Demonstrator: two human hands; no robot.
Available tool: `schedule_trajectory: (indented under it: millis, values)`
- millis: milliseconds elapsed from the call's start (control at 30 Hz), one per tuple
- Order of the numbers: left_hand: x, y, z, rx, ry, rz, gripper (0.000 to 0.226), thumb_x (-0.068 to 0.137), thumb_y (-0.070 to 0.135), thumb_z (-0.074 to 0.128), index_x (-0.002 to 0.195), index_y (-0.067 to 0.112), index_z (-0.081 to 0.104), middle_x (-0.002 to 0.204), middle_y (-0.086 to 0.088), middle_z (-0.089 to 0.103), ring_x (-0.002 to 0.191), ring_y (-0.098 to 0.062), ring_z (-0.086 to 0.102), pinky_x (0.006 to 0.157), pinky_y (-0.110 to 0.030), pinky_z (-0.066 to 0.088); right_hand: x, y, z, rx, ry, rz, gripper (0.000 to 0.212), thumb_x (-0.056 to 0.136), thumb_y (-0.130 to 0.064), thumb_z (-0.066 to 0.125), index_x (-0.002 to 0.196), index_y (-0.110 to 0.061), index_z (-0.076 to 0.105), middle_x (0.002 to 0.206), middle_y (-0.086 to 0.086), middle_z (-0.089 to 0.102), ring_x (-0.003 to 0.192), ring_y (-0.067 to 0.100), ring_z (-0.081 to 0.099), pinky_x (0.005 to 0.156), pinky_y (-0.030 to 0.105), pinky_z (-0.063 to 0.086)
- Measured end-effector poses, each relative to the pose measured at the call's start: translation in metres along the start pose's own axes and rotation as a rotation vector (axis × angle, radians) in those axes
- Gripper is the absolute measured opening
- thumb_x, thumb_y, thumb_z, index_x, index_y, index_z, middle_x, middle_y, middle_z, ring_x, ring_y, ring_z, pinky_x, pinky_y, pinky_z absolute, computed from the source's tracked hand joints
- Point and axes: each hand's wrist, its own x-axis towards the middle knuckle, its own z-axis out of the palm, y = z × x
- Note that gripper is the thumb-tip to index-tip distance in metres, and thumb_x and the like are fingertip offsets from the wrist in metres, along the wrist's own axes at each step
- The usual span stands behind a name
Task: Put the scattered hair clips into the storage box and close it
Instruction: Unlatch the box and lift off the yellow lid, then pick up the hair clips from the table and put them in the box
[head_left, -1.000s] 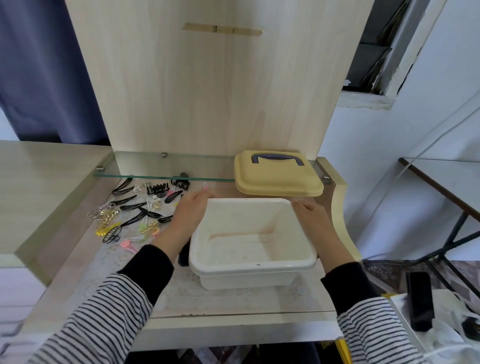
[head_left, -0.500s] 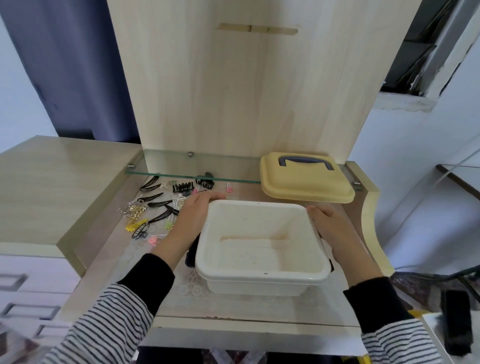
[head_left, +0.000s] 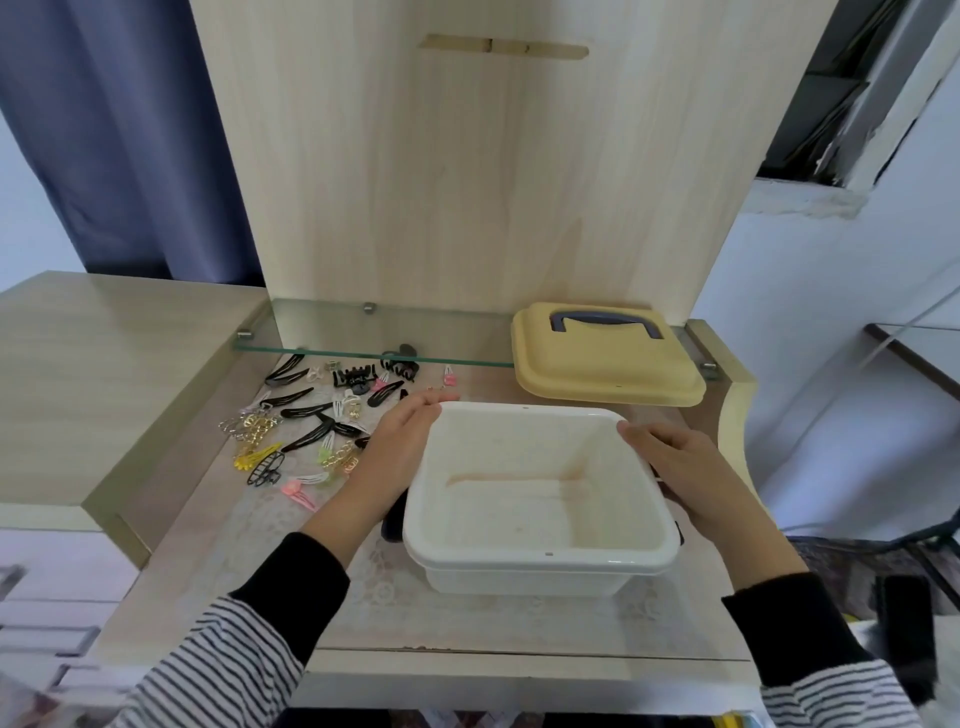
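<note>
Wooden desk (head_left: 208, 519): the empty white box (head_left: 545, 558) sits near centre, with the left hand (head_left: 400, 441) and right hand (head_left: 680, 462) pressing its sides, fingers straight. Hair clips (head_left: 311, 421) lie scattered far left, the yellow lid (head_left: 608, 364) far right. The box looks to be getting positioned; next, gather clips.

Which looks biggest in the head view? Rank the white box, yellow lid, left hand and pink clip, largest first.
1. White box, though it sits nearer the camera than the lid, so their order is unsure.
2. Yellow lid.
3. Left hand.
4. Pink clip, clearly smallest.
</note>
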Motion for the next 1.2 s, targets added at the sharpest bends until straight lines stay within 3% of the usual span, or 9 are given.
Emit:
schedule_trajectory:
  millis: [100,233,333,467,633,867,967,1100,1200]
  values:
    - [0.001,0.002,0.014,0.005,0.010,0.005,0.025,0.095,0.013,0.047,0.106,0.018,0.069,0.102,0.001,0.067,0.083,-0.010,0.061,0.066,-0.017,0.048,0.000,0.001,-0.010,0.028,0.035,0.029,0.033,0.086,-0.039,0.066,0.092,-0.007,0.072,0.098,0.020,0.069,0.078,0.029,0.064,0.083,0.047,0.054]
    - [0.001,0.002,0.031,0.017,0.002,-0.003,0.026,0.093,0.016,0.047,0.097,0.029,0.069,0.108,0.004,0.066,0.099,-0.016,0.062,0.085,-0.034,0.048,-0.002,0.003,-0.023,0.044,0.077,0.055,0.026,0.087,-0.037,0.066,0.089,-0.012,0.074,0.095,0.014,0.072,0.088,0.035,0.067,0.084,0.045,0.054]
    - [0.000,0.005,0.044,0.016,-0.006,0.013,0.026,0.095,0.015,0.045,0.098,0.028,0.068,0.098,0.011,0.065,0.094,-0.013,0.061,0.081,-0.030,0.047,-0.002,0.006,-0.032,0.053,0.105,0.071,0.027,0.087,-0.036,0.066,0.087,-0.011,0.073,0.092,0.014,0.072,0.078,0.028,0.067,0.073,0.039,0.055]
    - [0.000,0.008,0.059,0.011,-0.010,0.024,0.024,0.095,0.016,0.045,0.100,0.028,0.066,0.096,0.012,0.065,0.089,-0.007,0.060,0.070,-0.023,0.046,0.001,0.012,-0.045,0.050,0.138,0.081,0.029,0.085,-0.039,0.067,0.088,-0.011,0.073,0.091,0.013,0.073,0.082,0.030,0.068,0.079,0.042,0.055]
    - [0.007,0.002,0.071,0.023,0.021,0.004,0.016,0.093,0.020,0.047,0.103,0.025,0.059,0.098,-0.004,0.067,0.090,-0.020,0.062,0.076,-0.035,0.049,0.001,0.015,-0.058,0.021,0.126,0.081,0.032,0.085,-0.043,0.066,0.091,-0.013,0.073,0.090,0.010,0.074,0.083,0.030,0.070,0.077,0.039,0.055]
    - [0.011,0.002,0.076,0.013,0.059,0.011,0.014,0.094,0.024,0.047,0.103,0.024,0.058,0.090,0.006,0.061,0.082,-0.011,0.057,0.076,-0.032,0.045,0.004,0.015,-0.064,-0.076,0.143,0.091,0.036,0.090,-0.047,0.057,0.091,-0.014,0.072,0.093,0.011,0.072,0.091,0.032,0.067,0.079,0.038,0.053]
    - [0.013,0.004,0.064,0.004,0.106,0.042,0.017,0.097,0.027,0.043,0.103,0.021,0.057,0.095,0.006,0.061,0.088,-0.011,0.057,0.084,-0.034,0.045,0.009,0.016,-0.068,-0.171,0.134,0.119,0.043,0.091,-0.052,0.050,0.102,-0.013,0.066,0.105,0.005,0.068,0.096,0.026,0.063,0.085,0.040,0.049]
    - [0.013,0.002,0.032,0.132,0.202,0.116,0.020,0.098,0.026,0.041,0.104,0.022,0.059,0.095,0.004,0.061,0.078,-0.003,0.052,0.071,-0.024,0.040,0.004,-0.004,-0.064,-0.345,0.302,0.012,0.048,0.092,-0.049,0.047,0.119,-0.011,0.060,0.108,0.002,0.060,0.101,0.022,0.055,0.077,0.032,0.039]
    - [0.014,-0.005,0.004,0.271,0.281,0.182,0.018,0.098,0.028,0.042,0.103,0.025,0.059,0.096,0.006,0.061,0.082,-0.005,0.054,0.069,-0.028,0.041,-0.010,-0.037,-0.041,-0.335,0.481,-0.170,0.039,0.094,-0.036,0.050,0.122,-0.010,0.058,0.118,0.003,0.060,0.113,0.025,0.054,0.087,0.033,0.040]
